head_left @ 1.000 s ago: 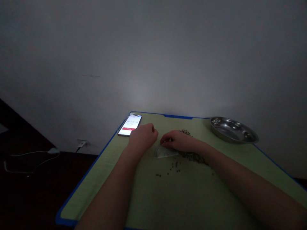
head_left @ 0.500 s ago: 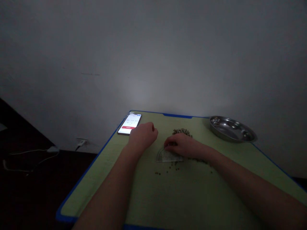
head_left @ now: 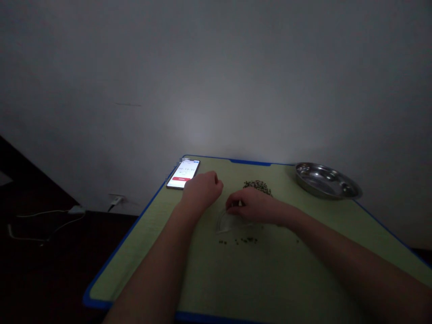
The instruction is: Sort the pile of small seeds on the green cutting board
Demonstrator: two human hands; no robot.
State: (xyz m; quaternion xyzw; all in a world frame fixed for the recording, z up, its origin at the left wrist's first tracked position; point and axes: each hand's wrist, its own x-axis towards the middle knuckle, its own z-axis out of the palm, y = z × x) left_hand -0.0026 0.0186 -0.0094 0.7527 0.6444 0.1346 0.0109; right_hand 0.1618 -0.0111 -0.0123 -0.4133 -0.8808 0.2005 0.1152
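Protractor [head_left: 232, 222]: mid-desk, pinched near its curved rim by the fingers [head_left: 232, 199] of the right hand [head_left: 253, 204]. Thumb and fingertips were nearly closed, with a small gap in the curl behind the grip. Blur hid the straight edge; could not tell if it lay flat.

Left hand [head_left: 202, 191]: fingers curled in, beside the protractor and apart from it. Whether they enclosed anything could not be told.

Handling (judged): light pinch, with the straight edge kept low and level on the desk [head_left: 202, 279], seemed best; a tilted edge might have ridden over grains. Short, slow strokes would have scattered fewer.

Grains: main pile [head_left: 257, 185] just beyond the right hand; loose row [head_left: 249, 240] on the near side of the protractor; one stray [head_left: 297, 241] by the right forearm.

Margins: phone [head_left: 184, 173] close beyond the left wrist, by the desk's left edge, so little room there. Bowl [head_left: 312, 186] at the far right, well apart. Wall [head_left: 236, 90] behind the far edge. Widest room lay on the near side, between the forearms.
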